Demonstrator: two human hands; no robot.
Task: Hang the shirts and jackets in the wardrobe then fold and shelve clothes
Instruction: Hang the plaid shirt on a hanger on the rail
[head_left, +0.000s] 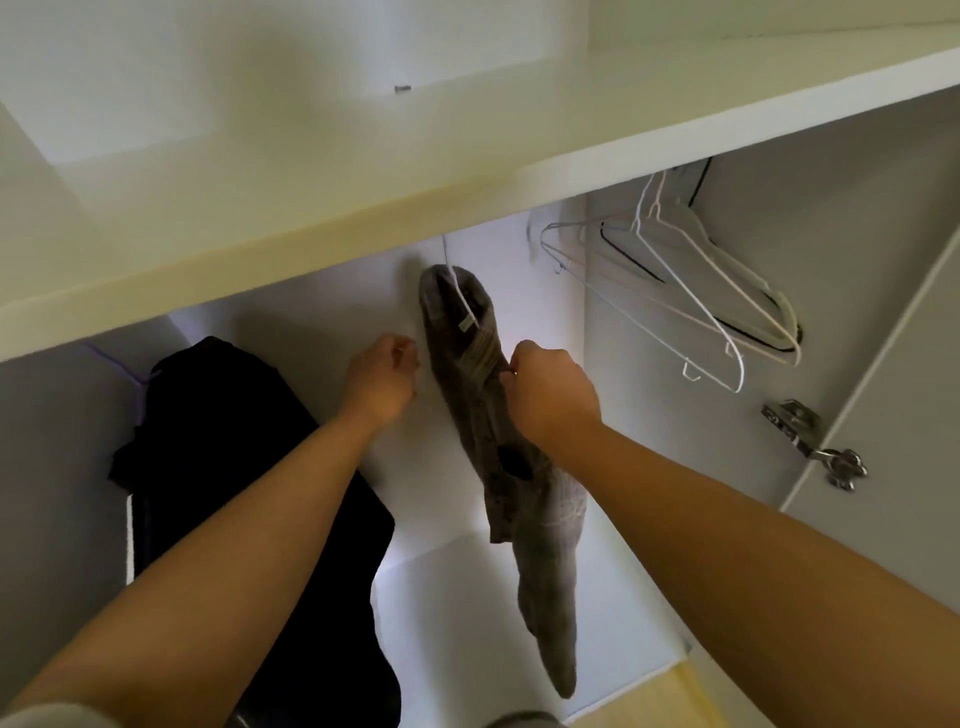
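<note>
Wardrobe interior, viewed from above and in front.

A grey knitted garment (480, 410) hangs on a thin white wire hanger (464, 301) at the centre of the hanging space, below the cream-white wardrobe shelf (311, 208). Its lower end trails down towards the near edge of the wardrobe floor.

The right hand (553, 389) is closed in a fist on the right edge of the grey garment, about a third of the way down, pinching the knit between thumb and fingers.

The left hand (382, 382) is just left of the same garment, with a narrow gap showing between them. Its fingers are curled. Whether they hold anything cannot be determined.

To the left, a black garment (249, 441) hangs on a purple hanger (127, 371), well apart from the grey one.

To the far right, a bunch of empty hangers (691, 291) in white, pink and black hangs tilted, close together.

A metal hinge (810, 441) is fixed to the grey wardrobe door (883, 364) at the right edge.
</note>
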